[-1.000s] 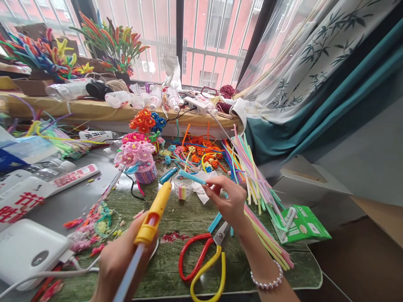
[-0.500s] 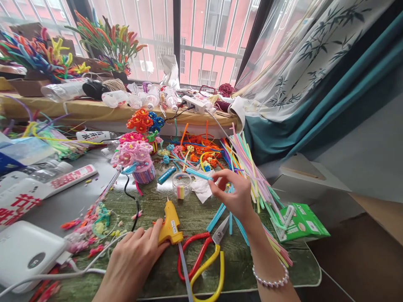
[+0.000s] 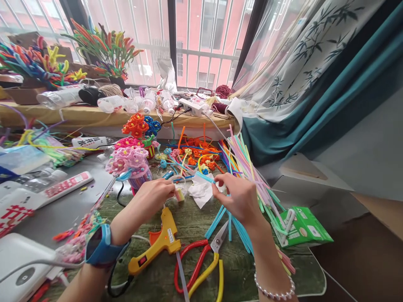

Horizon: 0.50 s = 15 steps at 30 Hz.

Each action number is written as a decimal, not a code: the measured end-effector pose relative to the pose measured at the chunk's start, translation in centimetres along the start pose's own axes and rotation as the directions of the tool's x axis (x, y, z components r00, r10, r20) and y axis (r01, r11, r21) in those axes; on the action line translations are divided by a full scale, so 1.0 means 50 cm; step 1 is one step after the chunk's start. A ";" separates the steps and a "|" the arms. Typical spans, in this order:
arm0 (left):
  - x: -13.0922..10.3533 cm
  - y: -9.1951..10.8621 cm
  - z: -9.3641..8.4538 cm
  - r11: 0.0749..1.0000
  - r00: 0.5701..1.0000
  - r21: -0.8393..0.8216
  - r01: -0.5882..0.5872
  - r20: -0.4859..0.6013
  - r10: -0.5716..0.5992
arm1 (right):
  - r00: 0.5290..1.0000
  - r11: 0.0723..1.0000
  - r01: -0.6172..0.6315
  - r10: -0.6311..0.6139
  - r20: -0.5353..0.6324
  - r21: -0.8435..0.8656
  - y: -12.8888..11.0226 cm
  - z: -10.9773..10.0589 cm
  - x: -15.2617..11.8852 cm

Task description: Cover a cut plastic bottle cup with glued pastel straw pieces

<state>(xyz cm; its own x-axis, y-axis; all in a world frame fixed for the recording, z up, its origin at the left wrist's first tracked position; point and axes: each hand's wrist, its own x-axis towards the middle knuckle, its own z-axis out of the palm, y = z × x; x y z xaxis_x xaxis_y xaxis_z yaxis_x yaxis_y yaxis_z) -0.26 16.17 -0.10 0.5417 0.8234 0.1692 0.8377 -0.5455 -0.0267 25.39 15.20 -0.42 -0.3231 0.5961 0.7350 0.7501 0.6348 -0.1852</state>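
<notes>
My right hand (image 3: 237, 195) pinches a short bunch of light-blue pipe cleaners (image 3: 204, 177) between thumb and fingertips, above a crumpled white tissue (image 3: 201, 191). My left hand (image 3: 154, 193) has its fingers closed at the side of a small clear plastic cup (image 3: 181, 179), partly hidden by them; a pink-and-yellow piece (image 3: 179, 195) shows at the cup. Below my left wrist lies a yellow hot glue gun (image 3: 170, 239) with its orange trigger, nozzle pointing away. Red-and-yellow-handled scissors (image 3: 218, 243) rest beside it, blades near more light-blue pipe cleaners (image 3: 239, 230).
A pink pipe-cleaner flower pot (image 3: 138, 178) stands behind my left hand. Orange pipe-cleaner flowers (image 3: 201, 147) lie at the back, with long pastel pipe cleaners (image 3: 248, 167) to the right. A green packet (image 3: 304, 226) sits at the right edge, a white power bank (image 3: 27, 268) at left.
My left hand has let go of the glue gun and moved up and forward to the clear cup. My right hand still holds the light-blue pipe cleaners in nearly the same place.
</notes>
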 end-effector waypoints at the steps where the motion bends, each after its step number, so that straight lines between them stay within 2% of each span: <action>1: -0.002 -0.002 0.006 1.000 1.000 -0.011 0.012 -0.021 -0.012 | 1.000 0.998 0.013 -0.013 0.002 -0.056 0.000 0.001 0.000; 5: -0.019 -0.001 0.018 0.997 0.991 -0.068 0.033 -0.128 -0.042 | 0.997 0.990 0.046 -0.038 0.068 -0.132 -0.012 0.013 -0.001; 9: -0.028 0.003 0.020 0.997 0.965 -0.069 -0.016 -0.261 -0.003 | 0.985 0.988 0.051 -0.026 0.169 -0.145 -0.031 0.029 0.000; 15: -0.030 0.007 0.017 0.999 0.955 -0.029 -0.042 -0.296 0.031 | 0.966 0.992 0.040 -0.007 0.258 -0.123 -0.041 0.038 -0.001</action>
<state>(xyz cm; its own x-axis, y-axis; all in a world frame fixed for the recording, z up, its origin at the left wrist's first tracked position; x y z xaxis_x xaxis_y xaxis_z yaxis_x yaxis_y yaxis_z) -0.71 14.87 -1.19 0.5225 0.7228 0.4522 0.8119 -0.5837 -0.0051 22.79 14.80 -1.33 -0.4662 0.6987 0.5427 0.8021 0.5926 -0.0738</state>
